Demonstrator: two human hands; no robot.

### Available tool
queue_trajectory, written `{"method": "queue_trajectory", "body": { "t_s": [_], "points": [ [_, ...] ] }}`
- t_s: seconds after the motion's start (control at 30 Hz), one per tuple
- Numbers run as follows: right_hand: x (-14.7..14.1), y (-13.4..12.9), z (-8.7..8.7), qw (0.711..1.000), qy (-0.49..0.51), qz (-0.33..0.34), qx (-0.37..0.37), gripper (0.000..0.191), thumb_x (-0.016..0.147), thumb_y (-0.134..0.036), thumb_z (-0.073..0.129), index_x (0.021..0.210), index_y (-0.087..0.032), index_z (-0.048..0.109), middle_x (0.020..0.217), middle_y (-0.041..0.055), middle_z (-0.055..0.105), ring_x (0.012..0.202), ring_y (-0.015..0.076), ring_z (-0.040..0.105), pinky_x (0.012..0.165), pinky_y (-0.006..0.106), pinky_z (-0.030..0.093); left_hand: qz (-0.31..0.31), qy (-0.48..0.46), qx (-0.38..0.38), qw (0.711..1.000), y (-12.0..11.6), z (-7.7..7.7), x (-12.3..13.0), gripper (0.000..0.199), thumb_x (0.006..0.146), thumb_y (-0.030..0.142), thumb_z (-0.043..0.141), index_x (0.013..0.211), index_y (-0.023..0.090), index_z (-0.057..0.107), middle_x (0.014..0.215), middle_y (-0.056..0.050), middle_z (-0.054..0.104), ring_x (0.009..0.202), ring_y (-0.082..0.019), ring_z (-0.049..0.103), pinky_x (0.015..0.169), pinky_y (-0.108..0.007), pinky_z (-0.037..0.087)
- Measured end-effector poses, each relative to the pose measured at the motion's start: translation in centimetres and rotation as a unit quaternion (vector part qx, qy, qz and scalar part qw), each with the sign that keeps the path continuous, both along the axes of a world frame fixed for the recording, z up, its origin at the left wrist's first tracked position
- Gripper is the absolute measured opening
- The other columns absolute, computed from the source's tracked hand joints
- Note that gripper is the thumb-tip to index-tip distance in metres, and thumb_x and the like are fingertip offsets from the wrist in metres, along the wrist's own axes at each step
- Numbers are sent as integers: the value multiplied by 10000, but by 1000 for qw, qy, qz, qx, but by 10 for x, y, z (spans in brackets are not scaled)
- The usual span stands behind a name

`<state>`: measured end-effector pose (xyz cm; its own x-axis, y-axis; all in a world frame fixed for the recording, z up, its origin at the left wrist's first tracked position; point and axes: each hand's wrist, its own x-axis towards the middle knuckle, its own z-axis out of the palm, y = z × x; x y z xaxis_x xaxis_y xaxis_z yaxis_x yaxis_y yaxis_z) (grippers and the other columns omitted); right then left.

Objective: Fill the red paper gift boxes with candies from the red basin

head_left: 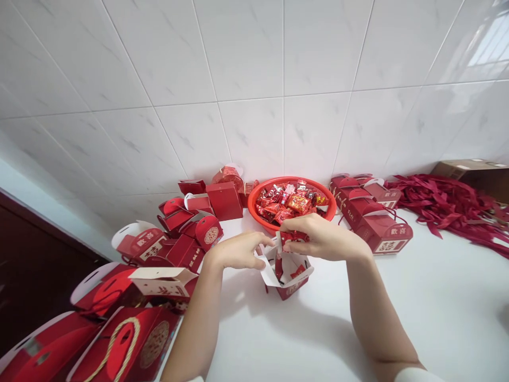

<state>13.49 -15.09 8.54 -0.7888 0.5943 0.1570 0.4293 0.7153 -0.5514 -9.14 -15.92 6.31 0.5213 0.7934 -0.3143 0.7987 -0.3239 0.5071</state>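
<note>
A small red gift box point(292, 289) with a white inside stands with its top open on the white table, a few red-wrapped pieces lying in it. At its left side, my left hand point(240, 251) has thumb and fingers curled on the raised white flap. Over the box's back edge, my right hand point(320, 239) pinches a shiny red candy packet point(293, 240). Just behind the hands sits a red plastic basket point(252, 206) heaped with wrapped candies point(299, 202). My right hand covers part of its front rim.
Red gift boxes point(186, 249) crowd the left side, including one with a rope handle point(133, 339). More closed red boxes point(379, 229) line up right of the basket. Dark red ribbons point(437, 201) lie piled by a cardboard box point(461, 168). A tiled wall point(254, 138) bounds the back.
</note>
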Motion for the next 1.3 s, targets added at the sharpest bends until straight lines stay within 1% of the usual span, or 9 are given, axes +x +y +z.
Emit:
{"method": "queue_trajectory", "body": {
  "t_s": [0.1,0.2,0.53,0.8,0.93,1.0,1.07,1.2,1.3],
  "points": [
    [-5,1,-4,999,-49,-14,-18,143,867,-149,586,995,-182,640,834,22,693,701,153,612,591,237,382,9,0,4,1000,0,-1,0,561,682,222,637,1243,203,650,1213,-61,684,1014,-249,662,779,-273,497],
    [-5,2,-7,995,-73,-64,33,145,882,-182,595,1019,-174,641,935,69,715,823,210,654,641,262,414,16,1,3,1000,-1,-1,0,634,682,234,648,1313,200,606,1237,-65,676,1020,-247,659,803,-279,499],
    [25,0,-3,991,-29,-124,45,371,904,-360,583,1248,-227,623,1115,77,729,923,250,698,782,334,524,3,1,6,1000,0,-3,-1,643,688,222,679,1327,212,609,1193,-63,688,1021,-238,652,818,-280,491],
    [63,-4,5,978,25,-198,54,437,906,-447,539,1271,-222,623,1115,81,740,923,250,720,772,356,573,-35,-179,1,983,14,-14,3,460,751,334,731,1191,204,696,1150,-81,708,1006,-221,668,851,-296,519],
    [70,-4,6,977,37,-205,52,445,908,-475,532,1255,-217,637,1124,84,738,944,252,716,774,359,579,50,-263,72,961,33,-26,2,313,819,373,662,1059,184,729,1100,-78,736,979,-208,678,886,-305,518],
    [72,-3,5,977,41,-206,46,455,909,-475,534,1276,-221,623,1137,82,733,957,252,711,797,370,576,90,-241,126,958,47,-29,5,268,830,343,618,1003,179,742,1085,-70,745,990,-214,674,894,-298,506],
    [73,-1,3,977,44,-206,39,465,911,-485,536,1289,-225,613,1153,80,727,973,256,704,820,382,570,92,-156,154,971,62,-30,11,247,837,295,554,922,172,752,1020,-50,756,953,-211,673,858,-276,494],
    [76,1,1,977,44,-206,27,486,916,-513,529,1298,-222,607,1144,85,724,991,263,693,838,395,558,55,91,110,988,94,-30,31,271,803,215,479,674,151,708,744,-35,721,729,-192,645,724,-269,459],
    [78,1,1,977,43,-207,27,483,921,-504,527,1303,-219,603,1176,92,713,1005,264,687,847,397,552,58,157,81,983,115,-32,46,141,705,219,588,698,158,714,780,-65,736,752,-225,661,712,-281,466]
  ]
}}
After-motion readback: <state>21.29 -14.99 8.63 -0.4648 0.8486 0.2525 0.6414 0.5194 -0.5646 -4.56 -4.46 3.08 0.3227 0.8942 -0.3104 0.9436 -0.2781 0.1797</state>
